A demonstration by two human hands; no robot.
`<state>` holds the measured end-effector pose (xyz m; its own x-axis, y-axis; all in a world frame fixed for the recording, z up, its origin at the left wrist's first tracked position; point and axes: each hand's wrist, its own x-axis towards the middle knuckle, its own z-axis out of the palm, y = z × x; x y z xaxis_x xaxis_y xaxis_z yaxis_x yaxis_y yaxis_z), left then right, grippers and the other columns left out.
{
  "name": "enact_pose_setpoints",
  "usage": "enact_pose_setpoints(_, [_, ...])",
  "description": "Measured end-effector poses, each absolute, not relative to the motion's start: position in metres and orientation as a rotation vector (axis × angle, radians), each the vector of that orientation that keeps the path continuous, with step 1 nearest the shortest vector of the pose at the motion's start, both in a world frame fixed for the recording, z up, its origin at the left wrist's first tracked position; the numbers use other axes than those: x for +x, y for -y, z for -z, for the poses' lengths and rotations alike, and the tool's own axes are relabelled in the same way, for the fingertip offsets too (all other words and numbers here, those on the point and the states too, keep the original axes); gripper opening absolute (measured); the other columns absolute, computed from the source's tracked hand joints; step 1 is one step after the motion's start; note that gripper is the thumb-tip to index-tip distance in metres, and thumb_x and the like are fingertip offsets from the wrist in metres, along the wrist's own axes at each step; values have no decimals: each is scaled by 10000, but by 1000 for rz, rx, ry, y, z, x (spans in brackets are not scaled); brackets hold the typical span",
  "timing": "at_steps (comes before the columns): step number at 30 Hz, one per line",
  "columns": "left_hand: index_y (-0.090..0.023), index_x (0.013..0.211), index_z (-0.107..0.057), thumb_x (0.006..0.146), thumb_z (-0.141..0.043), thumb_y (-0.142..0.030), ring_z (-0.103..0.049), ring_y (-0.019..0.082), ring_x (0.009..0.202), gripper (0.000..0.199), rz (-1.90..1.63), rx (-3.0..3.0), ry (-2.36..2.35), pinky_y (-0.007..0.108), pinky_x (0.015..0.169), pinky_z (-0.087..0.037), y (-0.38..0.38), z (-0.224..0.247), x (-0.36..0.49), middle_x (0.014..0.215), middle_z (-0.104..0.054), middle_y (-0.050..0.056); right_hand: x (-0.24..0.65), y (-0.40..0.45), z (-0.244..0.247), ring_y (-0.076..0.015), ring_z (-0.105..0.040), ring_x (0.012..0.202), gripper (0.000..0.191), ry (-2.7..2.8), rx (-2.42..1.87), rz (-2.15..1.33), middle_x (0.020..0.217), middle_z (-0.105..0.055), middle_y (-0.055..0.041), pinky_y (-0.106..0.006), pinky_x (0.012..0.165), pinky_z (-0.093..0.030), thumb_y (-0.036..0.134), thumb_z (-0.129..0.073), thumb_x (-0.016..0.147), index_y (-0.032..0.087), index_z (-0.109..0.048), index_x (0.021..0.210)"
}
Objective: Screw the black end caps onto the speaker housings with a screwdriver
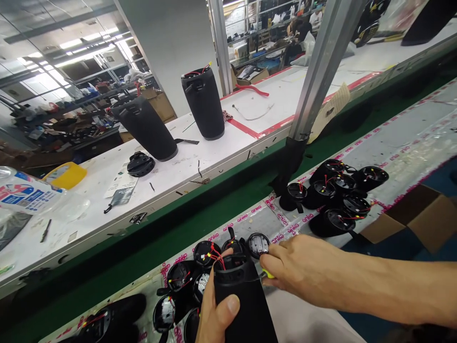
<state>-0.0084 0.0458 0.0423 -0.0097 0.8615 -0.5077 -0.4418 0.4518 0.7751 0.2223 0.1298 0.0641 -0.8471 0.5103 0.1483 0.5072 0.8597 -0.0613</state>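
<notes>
My left hand [217,312] is wrapped round a black cylindrical speaker body [246,305], thumb on its front. Its open top faces up and away, and red wires [218,257] with small light-coloured connectors stick out of the opening. Close by the speaker's right rim, my right hand [285,259] is closed on a small yellow-green object [267,273]; most of it is hidden by the fingers, so its kind does not show. Just beyond stand several more open-topped speaker bodies [180,275], some with wires hanging out.
Another cluster of speaker bodies [332,188] stands right on the tape-marked bench. Past a green belt [207,200], a white shelf [185,166] bears two upright speakers [204,105], a black round part [141,164], yellow tape [67,175] and a plastic bottle [26,190]. A metal post [323,66] rises midway. A cardboard box [424,214] lies right.
</notes>
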Motion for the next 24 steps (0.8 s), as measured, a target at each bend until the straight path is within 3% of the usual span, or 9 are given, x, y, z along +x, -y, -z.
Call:
enact_pose_setpoints(4, [-212, 1420, -647, 623, -911, -593, -545, 444, 1435, 922, -1092, 621, -1297, 533, 1244, -397, -50, -42, -10, 1422, -708, 146, 222, -127, -73, -211, -532, 579, 148, 2936, -759, 64, 761, -581, 0, -440, 478, -111, 346, -527, 1072, 236, -534, 974])
enact_pose_setpoints(11, [-197, 1430, -622, 638, -901, -586, -588, 438, 1388, 925, -1072, 645, -1362, 519, 1215, -429, -49, -43, -9, 1395, -716, 158, 221, -127, -71, -218, -542, 592, 113, 2948, -760, 54, 754, -585, -7, -439, 481, -112, 304, -540, 1062, 239, -551, 970])
enact_pose_setpoints(16, [-239, 1450, -631, 695, -828, -544, -635, 472, 1307, 838, -1180, 390, -1048, 582, 1093, -534, -43, -37, -1, 1342, -734, 151, 217, -132, -72, -206, -661, 634, 234, 2848, -907, -480, 799, -686, 21, -381, 516, -213, 448, -481, 1106, 248, -543, 1003])
enact_pose_setpoints(19, [-257, 1379, -701, 686, -857, -479, -684, 465, 1215, 744, -1204, 353, -979, 578, 1041, -562, -46, -34, 2, 1221, -777, 147, 216, -134, -73, -203, -698, 661, 219, 2794, -986, -710, 814, -713, 37, -360, 550, -247, 417, -479, 1112, 248, -538, 986])
enact_pose_setpoints(24, [-273, 1385, -700, 705, -830, -460, -695, 451, 1171, 717, -1216, 344, -971, 567, 1027, -562, -48, -32, 3, 1175, -785, 137, 215, -129, -66, -210, -688, 657, 220, 2791, -910, -496, 836, -700, 20, -371, 537, -199, 424, -505, 1100, 243, -540, 980])
